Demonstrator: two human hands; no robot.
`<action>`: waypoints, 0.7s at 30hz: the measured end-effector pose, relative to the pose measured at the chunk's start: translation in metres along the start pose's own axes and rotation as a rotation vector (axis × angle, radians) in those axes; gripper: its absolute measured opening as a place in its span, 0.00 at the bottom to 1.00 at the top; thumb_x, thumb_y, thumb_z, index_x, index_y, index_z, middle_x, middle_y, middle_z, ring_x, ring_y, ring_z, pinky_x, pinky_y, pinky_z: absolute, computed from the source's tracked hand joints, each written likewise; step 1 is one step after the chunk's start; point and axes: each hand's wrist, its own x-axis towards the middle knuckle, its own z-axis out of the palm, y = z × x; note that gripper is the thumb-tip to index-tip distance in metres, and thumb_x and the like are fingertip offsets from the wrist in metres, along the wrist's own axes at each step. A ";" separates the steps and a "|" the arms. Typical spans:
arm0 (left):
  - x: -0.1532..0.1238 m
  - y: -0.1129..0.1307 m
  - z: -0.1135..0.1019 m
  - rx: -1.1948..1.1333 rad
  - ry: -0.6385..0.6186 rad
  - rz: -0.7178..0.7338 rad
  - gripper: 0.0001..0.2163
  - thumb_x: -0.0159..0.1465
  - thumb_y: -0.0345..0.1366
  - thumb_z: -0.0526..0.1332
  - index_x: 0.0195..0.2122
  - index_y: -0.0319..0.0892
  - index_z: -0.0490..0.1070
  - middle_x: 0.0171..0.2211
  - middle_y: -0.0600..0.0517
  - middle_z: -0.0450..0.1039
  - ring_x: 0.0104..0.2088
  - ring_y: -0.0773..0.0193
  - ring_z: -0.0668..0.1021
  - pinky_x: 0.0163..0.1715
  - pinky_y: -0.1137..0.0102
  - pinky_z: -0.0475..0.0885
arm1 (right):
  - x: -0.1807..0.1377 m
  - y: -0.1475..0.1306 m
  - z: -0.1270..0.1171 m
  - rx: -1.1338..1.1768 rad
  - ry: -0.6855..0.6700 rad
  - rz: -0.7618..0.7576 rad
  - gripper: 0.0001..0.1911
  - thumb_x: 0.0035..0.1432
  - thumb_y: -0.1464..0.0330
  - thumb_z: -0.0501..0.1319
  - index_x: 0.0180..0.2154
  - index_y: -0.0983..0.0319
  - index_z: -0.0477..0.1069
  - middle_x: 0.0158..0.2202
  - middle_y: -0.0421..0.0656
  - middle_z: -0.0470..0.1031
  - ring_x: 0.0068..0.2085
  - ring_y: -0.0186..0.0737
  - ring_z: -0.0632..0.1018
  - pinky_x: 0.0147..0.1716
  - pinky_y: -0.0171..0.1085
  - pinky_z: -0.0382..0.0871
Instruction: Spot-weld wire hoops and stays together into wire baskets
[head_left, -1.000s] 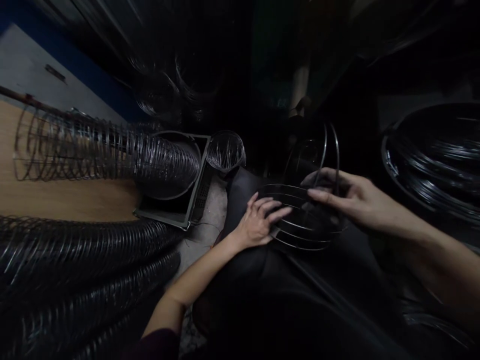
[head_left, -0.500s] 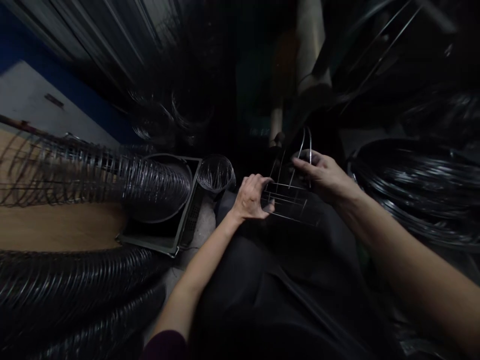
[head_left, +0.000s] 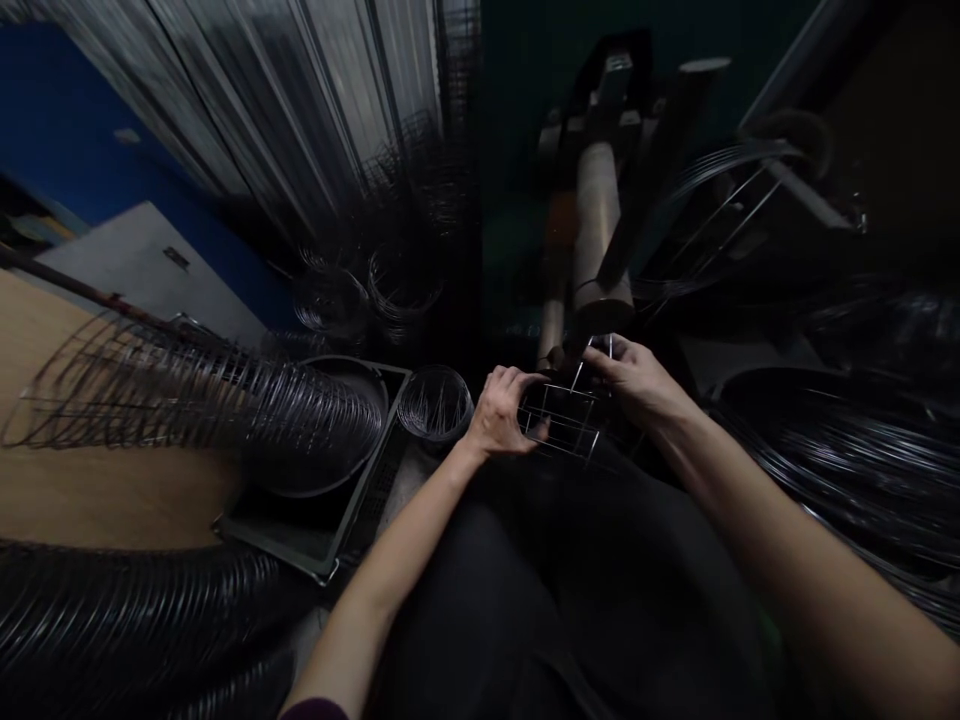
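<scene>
Drawn nearer the cylinder [head_left: 598, 220], left hand [head_left: 498, 412] and right hand [head_left: 628, 374] grip wirework [head_left: 571, 425] near coiled wire [head_left: 435, 402].

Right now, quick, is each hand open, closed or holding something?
Left hand: holding the wire frame.
Right hand: closed on thin wire; can't tell if it joins the frame.

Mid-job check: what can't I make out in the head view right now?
All in the head view:
- Left hand: its palm, hidden behind the back of the hand.
- Bent wire: whether it joins the wire frame; shadow and the right hand obscure this.
- Right-side coils: cut off by the right edge, blurred.
- Lower-left coils: cut off by the left and bottom edges.
</scene>
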 end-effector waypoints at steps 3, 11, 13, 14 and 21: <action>0.006 -0.005 -0.001 0.014 0.017 0.013 0.22 0.52 0.41 0.59 0.47 0.39 0.63 0.39 0.44 0.68 0.41 0.53 0.69 0.42 0.56 0.67 | 0.008 -0.002 0.002 -0.012 0.004 -0.008 0.25 0.33 0.56 0.73 0.27 0.62 0.64 0.17 0.35 0.63 0.16 0.27 0.61 0.13 0.29 0.52; 0.017 -0.015 -0.001 0.027 0.000 0.027 0.22 0.51 0.40 0.60 0.46 0.39 0.63 0.39 0.45 0.68 0.41 0.54 0.70 0.43 0.57 0.66 | 0.022 -0.001 0.000 -0.028 0.034 -0.032 0.21 0.36 0.59 0.72 0.26 0.61 0.65 0.15 0.34 0.60 0.16 0.29 0.61 0.14 0.30 0.52; 0.019 -0.016 -0.002 0.032 -0.014 0.025 0.22 0.51 0.40 0.60 0.46 0.39 0.63 0.39 0.45 0.68 0.41 0.54 0.70 0.44 0.57 0.66 | 0.027 0.002 -0.001 -0.027 0.031 -0.046 0.20 0.37 0.60 0.72 0.26 0.61 0.65 0.15 0.35 0.60 0.16 0.29 0.61 0.14 0.30 0.53; 0.020 -0.016 -0.002 0.033 -0.022 0.027 0.22 0.51 0.40 0.60 0.46 0.39 0.63 0.39 0.45 0.68 0.41 0.54 0.70 0.44 0.57 0.66 | 0.028 0.003 -0.002 -0.024 0.029 -0.049 0.19 0.37 0.61 0.72 0.26 0.62 0.65 0.15 0.35 0.60 0.16 0.29 0.61 0.13 0.30 0.53; 0.023 -0.013 -0.010 0.046 -0.081 0.001 0.21 0.52 0.40 0.61 0.46 0.39 0.63 0.39 0.45 0.68 0.41 0.54 0.69 0.43 0.58 0.66 | 0.025 0.009 0.005 0.018 0.075 0.003 0.11 0.47 0.66 0.66 0.25 0.62 0.64 0.16 0.34 0.60 0.14 0.25 0.58 0.11 0.28 0.50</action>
